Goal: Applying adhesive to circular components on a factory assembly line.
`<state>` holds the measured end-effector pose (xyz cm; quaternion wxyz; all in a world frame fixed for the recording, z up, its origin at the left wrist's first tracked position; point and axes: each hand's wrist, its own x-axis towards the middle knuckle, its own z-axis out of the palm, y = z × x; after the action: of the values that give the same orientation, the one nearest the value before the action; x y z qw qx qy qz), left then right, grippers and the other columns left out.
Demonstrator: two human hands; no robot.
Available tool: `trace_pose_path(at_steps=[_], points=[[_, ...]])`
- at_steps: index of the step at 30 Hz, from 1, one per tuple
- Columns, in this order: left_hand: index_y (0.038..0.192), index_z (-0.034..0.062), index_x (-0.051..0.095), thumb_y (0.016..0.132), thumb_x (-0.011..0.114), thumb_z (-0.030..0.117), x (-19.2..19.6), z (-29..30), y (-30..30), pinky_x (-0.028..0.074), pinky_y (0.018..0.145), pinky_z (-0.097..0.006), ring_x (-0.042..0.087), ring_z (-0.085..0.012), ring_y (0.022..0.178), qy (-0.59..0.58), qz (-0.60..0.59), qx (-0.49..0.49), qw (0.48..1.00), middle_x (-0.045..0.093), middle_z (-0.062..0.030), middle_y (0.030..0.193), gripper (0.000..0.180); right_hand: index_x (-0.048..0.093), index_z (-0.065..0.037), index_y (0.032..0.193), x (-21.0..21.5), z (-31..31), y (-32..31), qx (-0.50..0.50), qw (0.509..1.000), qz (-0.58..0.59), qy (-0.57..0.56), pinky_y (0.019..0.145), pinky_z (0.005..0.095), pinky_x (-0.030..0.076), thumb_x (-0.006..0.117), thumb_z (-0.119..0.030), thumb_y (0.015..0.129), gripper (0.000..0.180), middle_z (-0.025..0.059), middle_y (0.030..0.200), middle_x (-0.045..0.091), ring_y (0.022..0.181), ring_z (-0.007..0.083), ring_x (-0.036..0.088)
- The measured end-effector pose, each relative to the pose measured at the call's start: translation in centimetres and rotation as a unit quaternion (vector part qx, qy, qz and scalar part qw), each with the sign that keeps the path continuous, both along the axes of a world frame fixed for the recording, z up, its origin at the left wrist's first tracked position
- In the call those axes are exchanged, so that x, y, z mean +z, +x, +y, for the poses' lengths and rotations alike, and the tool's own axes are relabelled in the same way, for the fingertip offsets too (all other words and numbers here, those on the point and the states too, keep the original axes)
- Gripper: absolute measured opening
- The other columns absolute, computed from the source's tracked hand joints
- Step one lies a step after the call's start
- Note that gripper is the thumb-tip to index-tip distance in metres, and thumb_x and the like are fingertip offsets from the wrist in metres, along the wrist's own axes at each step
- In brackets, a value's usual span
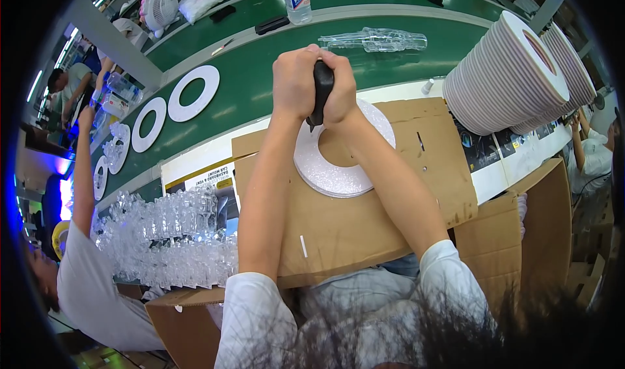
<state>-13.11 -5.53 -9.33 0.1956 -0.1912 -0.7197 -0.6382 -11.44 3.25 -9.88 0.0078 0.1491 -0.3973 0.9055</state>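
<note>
Surface: green conveyor belt [260, 76] runs past a brown cardboard sheet [364, 219] laid flat as a work board.
Ring: white glittery foam ring [338, 167] lies flat on the cardboard, directly under both hands.
Left hand [296, 82]: fingers wrapped tight round a black handled tool [321, 89].
Right hand [342, 89]: clasped on the same tool from 3 o'clock; tool tip touches the ring's inner edge.
Stack: white foam rings [508, 76] piled at 2 o'clock.
Clear plastic pieces [176, 239]: heaped at 8 o'clock.

ring [338, 173] on cardboard sheet [364, 219], ring stack [508, 76] right, clear parts [169, 239] left
</note>
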Motion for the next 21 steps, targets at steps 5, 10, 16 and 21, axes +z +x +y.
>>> trace_pose_path(at_steps=[5,10,16,21], points=[[0.081,-0.008,0.07,0.091,0.042,0.028,0.0,0.1,0.2,0.043,0.063,-0.028,0.056,-0.0147,0.066,-0.03,0.03,0.016,0.999,0.067,-0.0096,0.073,0.047,0.06,-0.002,0.084,-0.2,-0.2,-0.1,-0.025,0.999,0.025,0.019,0.068,0.0261,0.042,0.039,-0.03,0.092,0.036,0.0016,0.079,0.057,0.074,0.0106,0.051],[0.078,-0.0071,0.069,0.091,0.043,0.027,0.0,0.5,0.4,0.041,0.062,-0.028,0.054,-0.0135,0.066,-0.012,0.013,0.02,1.0,0.066,-0.0083,0.073,0.045,0.06,-0.001,0.085,-0.7,0.0,-0.5,-0.015,0.999,0.028,0.014,0.067,0.0262,0.042,0.039,-0.029,0.092,0.036,0.0018,0.078,0.057,0.073,0.0109,0.051],[0.086,-0.0047,0.069,0.091,0.043,0.03,-1.1,-0.4,-0.6,0.045,0.067,-0.03,0.058,-0.0194,0.07,-0.005,-0.008,-0.01,1.0,0.068,-0.0127,0.08,0.043,0.06,-0.002,0.079,-1.5,-0.6,-0.8,-0.027,0.999,0.015,0.024,0.067,0.0265,0.042,0.039,-0.029,0.093,0.037,0.0022,0.075,0.056,0.072,0.0111,0.051],[0.11,-0.0008,0.066,0.096,0.043,0.041,1.1,0.6,0.9,0.049,0.075,-0.033,0.063,-0.0262,0.077,-0.068,0.05,-0.007,0.996,0.07,-0.0176,0.098,0.05,0.058,-0.011,0.086,-1.5,1.7,-2.6,0.003,1.0,-0.027,-0.006,0.069,0.0274,0.048,0.041,-0.04,0.095,0.035,0.0015,0.081,0.061,0.075,0.0126,0.061]])
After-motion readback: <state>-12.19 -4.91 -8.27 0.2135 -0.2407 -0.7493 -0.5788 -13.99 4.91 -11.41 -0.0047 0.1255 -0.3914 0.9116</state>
